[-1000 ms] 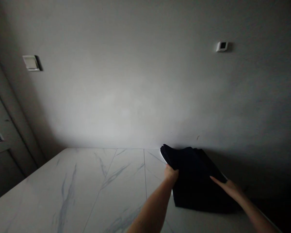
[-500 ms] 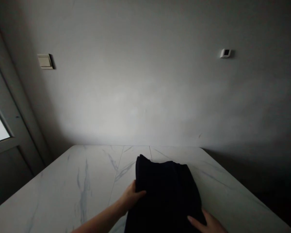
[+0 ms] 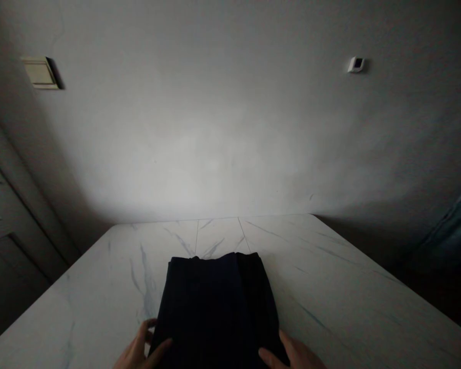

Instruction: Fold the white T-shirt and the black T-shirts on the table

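A dark navy folded piece of cloth, perhaps a garment, lies on the white marble-patterned table near its front. Its far edge is slightly wavy, and a darker strip runs down its right side. My left hand grips the left edge, thumb on top and fingers curled at the side. At the right edge, my right hand holds the cloth in a similar way, its thumb resting on top. The near end of the cloth is cut off by the bottom of the view.
A grey wall rises behind the table's far edge. On it are a light switch at left and a small white device at right. A door stands at far left, and bluish fabric hangs at far right.
The cloth has shifted left and nearer to me, and lies straighter. Both hands have moved left with it; my left hand has slid toward the near end. The view has tilted slightly.
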The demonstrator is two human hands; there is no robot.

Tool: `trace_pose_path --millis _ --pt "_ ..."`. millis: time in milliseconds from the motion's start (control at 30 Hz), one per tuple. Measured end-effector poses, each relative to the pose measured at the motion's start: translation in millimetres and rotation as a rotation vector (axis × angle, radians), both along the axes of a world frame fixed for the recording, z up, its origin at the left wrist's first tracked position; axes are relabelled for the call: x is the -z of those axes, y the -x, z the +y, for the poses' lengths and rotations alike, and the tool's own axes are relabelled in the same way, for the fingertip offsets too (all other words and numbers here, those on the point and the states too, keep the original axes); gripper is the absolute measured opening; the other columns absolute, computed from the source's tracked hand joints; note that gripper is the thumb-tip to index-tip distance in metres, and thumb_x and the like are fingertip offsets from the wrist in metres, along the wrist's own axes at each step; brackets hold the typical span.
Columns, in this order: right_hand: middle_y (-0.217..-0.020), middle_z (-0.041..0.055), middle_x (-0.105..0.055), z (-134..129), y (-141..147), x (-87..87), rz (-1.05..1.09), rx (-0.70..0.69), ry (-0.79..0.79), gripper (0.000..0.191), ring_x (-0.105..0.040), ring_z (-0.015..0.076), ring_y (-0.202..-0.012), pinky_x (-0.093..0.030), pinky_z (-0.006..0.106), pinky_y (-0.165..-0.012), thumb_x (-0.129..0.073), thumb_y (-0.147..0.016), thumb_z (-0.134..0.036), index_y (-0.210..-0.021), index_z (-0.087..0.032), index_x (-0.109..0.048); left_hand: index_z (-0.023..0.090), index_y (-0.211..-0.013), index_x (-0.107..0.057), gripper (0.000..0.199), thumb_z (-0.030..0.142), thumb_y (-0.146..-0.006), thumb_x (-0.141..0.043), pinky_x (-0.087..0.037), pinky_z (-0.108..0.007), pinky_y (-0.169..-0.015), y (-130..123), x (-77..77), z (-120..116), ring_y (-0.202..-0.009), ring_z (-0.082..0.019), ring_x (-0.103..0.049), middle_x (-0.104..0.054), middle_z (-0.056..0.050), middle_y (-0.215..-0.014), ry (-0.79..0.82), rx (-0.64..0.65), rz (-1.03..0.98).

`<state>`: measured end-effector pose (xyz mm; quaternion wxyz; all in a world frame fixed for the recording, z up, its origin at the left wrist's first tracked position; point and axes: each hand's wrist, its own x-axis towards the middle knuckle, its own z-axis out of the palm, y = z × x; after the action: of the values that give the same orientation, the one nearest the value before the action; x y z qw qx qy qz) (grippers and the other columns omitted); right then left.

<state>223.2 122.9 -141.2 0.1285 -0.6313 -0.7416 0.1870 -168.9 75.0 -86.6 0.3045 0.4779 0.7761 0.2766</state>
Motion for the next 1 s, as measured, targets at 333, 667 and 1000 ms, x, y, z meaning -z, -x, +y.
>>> trace_pose_path --millis 333,667,1000 --pt "-0.13 0.015 -0.057 113 60 -104.5 0.013 -0.176 -0.397 0.051 -0.053 0.0291 -0.123 -0.045 0.043 -0.103 -0.064 -0.083 -0.028 -0.132 -0.018 -0.052 0.017 -0.13 -0.051 0.055 0.043 -0.082 -0.051 -0.042 -0.044 -0.101 5 -59.1 115 -0.116 -0.031 -0.058 -0.056 -0.016 -0.128 -0.295 0.221 0.535" --pt "-0.103 0.0033 -0.069 155 112 -138.6 -0.172 -0.516 -0.238 0.028 -0.063 0.0211 -0.101 -0.047 0.027 -0.083 -0.066 -0.074 -0.004 -0.096 -0.021 -0.07 0.024 -0.089 -0.059 0.02 0.012 -0.078 -0.049 -0.045 -0.028 -0.084 0 -88.6 132 -0.097 -0.019 -0.063 -0.067 -0.004 -0.101 -0.233 0.521 0.598" --pt "-0.13 0.0112 -0.058 239 216 -285.4 -0.051 -0.249 -0.525 0.031 -0.053 0.0225 -0.117 -0.041 0.031 -0.085 -0.038 -0.099 -0.019 -0.124 -0.02 -0.055 0.024 -0.101 -0.052 0.017 0.029 -0.09 -0.04 -0.038 -0.024 -0.057 107 -259.0 182 -0.06 -0.016 -0.061 -0.064 0.0 -0.067 -0.48 0.025 0.744"
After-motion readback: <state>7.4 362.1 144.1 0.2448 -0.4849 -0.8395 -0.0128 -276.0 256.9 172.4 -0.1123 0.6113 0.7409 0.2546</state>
